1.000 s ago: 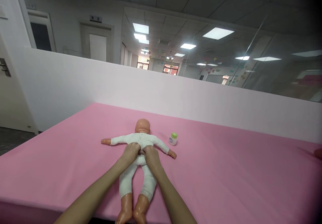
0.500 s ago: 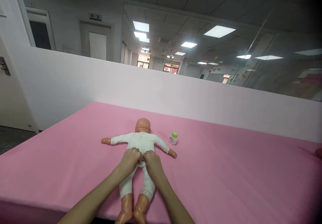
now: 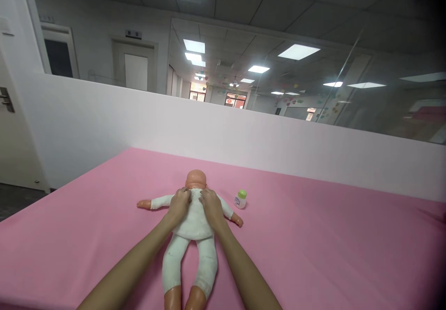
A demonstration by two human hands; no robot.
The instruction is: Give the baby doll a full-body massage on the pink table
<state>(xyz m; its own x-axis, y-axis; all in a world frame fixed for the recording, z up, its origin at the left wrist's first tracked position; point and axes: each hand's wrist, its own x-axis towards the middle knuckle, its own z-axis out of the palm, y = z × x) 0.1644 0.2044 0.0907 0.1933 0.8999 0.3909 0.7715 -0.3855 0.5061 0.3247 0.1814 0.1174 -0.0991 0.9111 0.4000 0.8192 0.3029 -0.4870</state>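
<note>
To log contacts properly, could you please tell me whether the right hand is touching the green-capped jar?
Apart: the head view shows the doll's sleeve and some pink cloth between the right hand and the green-capped jar.

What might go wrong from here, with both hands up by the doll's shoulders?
The green-lidded jar stands close to the baby doll's outstretched arm on the right, so if the doll twists or the right hand swings outward, the jar might get knocked over.

Pushing through the left hand and right hand unevenly could skew the doll on the pink cover.

Its feet are out of view, so a slide toward the wearer might go unnoticed.
</note>
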